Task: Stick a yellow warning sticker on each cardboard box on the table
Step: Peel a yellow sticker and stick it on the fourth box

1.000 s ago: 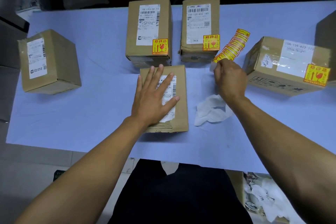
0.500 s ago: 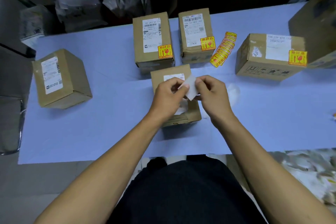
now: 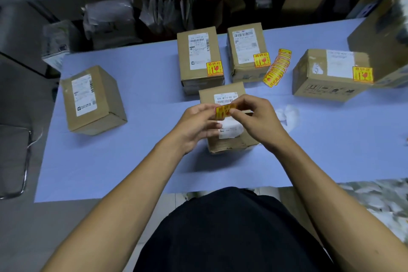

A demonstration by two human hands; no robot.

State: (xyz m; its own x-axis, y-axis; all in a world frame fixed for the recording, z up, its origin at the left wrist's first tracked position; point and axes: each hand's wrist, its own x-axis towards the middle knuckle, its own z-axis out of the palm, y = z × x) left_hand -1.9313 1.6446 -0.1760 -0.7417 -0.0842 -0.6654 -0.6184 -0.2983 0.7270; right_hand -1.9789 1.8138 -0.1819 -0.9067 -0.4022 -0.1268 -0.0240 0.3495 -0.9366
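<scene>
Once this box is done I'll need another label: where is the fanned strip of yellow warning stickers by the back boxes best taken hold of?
Probably pinch the near end of the fanned strip of yellow warning stickers, coming from the front right. That end lies free on the blue table cover, while the strip's left flank sits close beside the stickered cardboard box.

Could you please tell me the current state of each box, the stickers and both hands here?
Near box: no sticker yet.
Left box: no sticker showing.
Two far boxes: stickered.
Right box: stickered.
Held sticker: pinched by both hands above the near box.
Sticker strip: lying on the table.
Left hand, right hand: pinching.
</scene>
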